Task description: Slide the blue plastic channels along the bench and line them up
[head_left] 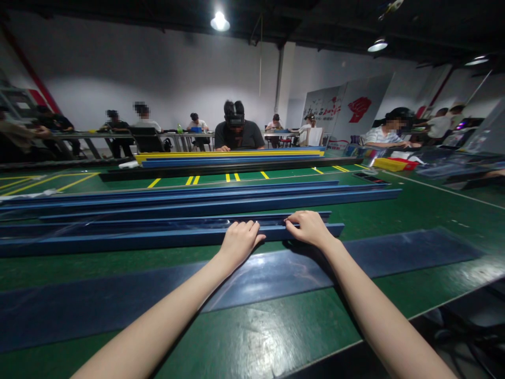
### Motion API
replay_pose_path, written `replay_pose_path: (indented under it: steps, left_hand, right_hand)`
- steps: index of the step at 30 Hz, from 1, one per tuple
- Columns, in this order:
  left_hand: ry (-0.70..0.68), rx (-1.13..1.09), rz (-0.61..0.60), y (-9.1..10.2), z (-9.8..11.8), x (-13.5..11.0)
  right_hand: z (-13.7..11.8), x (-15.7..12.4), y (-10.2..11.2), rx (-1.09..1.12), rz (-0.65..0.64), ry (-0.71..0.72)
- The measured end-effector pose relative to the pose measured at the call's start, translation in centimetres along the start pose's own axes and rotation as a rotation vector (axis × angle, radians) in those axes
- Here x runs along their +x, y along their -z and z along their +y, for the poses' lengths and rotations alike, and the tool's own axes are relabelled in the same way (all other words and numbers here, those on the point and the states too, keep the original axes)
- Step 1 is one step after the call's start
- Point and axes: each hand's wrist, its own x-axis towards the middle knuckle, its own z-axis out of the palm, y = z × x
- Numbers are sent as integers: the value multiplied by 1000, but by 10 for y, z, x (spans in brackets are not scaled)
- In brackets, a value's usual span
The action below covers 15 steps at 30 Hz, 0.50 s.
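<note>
My left hand [241, 242] is closed over the near wall of a long blue plastic channel [130, 240], its thumb pointing right. Farther right, near the channel's end, my right hand [310, 227] curls over the same wall, fingers bent inward. Shiny clear film shows inside the channel; whether either hand also pinches some of it, I cannot tell. Below my forearms a wide transparent plastic strip [379, 255] lies flat on the green table [272, 331].
More blue channels [236, 202] lie just beyond, parallel. Past them are a black profile [236, 171] and yellow profiles [232, 154]. A phone [371, 179] and a yellow tray [390, 164] sit to the right. A person [239, 129] faces me across the table; others work behind.
</note>
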Motion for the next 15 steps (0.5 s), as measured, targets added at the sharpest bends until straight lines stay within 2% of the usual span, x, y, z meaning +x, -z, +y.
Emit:
replay_pose_path:
  steps: [15]
  left_hand:
    - [-4,12,60,-2,1,-1]
  right_hand:
    - [0,0,-1,-17,1,27]
